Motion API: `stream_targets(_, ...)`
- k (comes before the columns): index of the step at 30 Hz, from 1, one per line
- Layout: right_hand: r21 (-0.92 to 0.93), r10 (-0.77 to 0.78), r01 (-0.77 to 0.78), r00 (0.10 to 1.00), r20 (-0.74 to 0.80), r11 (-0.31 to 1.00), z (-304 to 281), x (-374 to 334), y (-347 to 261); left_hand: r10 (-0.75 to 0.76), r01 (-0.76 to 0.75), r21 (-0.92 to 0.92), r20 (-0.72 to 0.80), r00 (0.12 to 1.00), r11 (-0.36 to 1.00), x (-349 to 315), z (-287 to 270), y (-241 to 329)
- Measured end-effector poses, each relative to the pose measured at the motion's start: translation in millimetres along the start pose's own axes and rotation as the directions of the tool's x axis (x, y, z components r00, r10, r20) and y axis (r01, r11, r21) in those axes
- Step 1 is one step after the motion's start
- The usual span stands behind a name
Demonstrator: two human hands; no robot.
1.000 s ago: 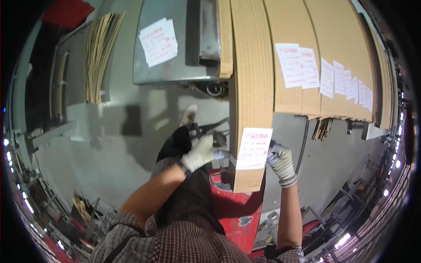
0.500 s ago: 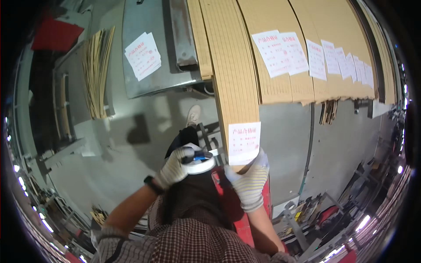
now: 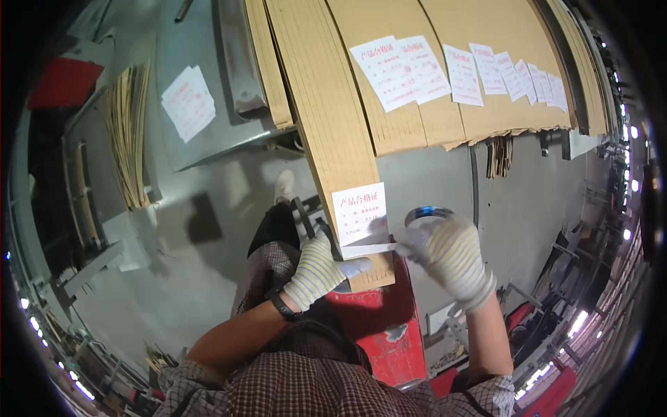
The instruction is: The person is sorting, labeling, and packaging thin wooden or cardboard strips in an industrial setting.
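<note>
A long tan board (image 3: pixel 333 118) with lengthwise lines runs toward me, and a white paper label with red print (image 3: pixel 360 217) lies on its near end. My left hand (image 3: pixel 314 274), in a striped knit glove, grips the board's left edge, its thumb flat on top below the label. In my gloved right hand (image 3: pixel 455 263) is a roll of tape (image 3: pixel 429 213), mostly hidden by the fingers. A whitish tape strip (image 3: pixel 368 248) crosses the label's lower edge, between my left thumb and right fingertips.
Wide tan boards (image 3: pixel 500 83) with several similar labels lie at the far right. A grey metal table (image 3: pixel 222 135) at the far left carries a pile of labels (image 3: pixel 187 104). Thin wooden strips (image 3: pixel 128 139) stand farther left. A red surface (image 3: pixel 382 333) is beneath the board's near end.
The tape roll has passed from my left hand to my right. My left hand has moved onto the board's left edge, and a tape strip now spans the label's lower edge.
</note>
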State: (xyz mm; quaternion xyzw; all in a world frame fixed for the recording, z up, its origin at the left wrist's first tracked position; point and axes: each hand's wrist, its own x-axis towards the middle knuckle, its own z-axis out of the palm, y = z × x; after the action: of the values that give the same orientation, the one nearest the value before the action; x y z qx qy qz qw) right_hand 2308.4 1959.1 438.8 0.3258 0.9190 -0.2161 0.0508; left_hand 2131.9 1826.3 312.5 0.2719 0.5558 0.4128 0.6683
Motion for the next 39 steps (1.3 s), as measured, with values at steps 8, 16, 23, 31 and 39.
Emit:
stream_targets(8,0.140,0.264,-0.253,0.963,-0.064,0.957,159.7,16.6,94.1,0.098,-0.088,-0.185,0.047,0.994,0.979,31.1,2.8,35.0)
stream_targets(16,0.095,0.317,-0.558,0.594,0.740,0.824,23.1,29.0,11.8,0.041,-0.166,0.697,0.193,0.980,0.697,-35.4,-2.4,-11.4)
stream_targets(23,0.031,0.129,-0.128,0.992,-0.012,0.991,75.1,19.1,-3.6,0.175,-0.187,-0.070,-0.149,0.973,0.980,24.6,12.1,37.7)
stream_targets(31,0.385,-0.044,-0.021,0.986,0.161,0.923,-3.5,-13.3,-39.7,0.162,-0.176,0.155,0.097,0.982,0.972,-24.4,-25.9,92.1)
stream_targets(39,0.227,0.053,-0.095,0.982,0.183,0.969,6.3,1.6,52.1,-0.079,0.009,0.414,0.151,0.985,0.910,-16.8,-73.0,43.0)
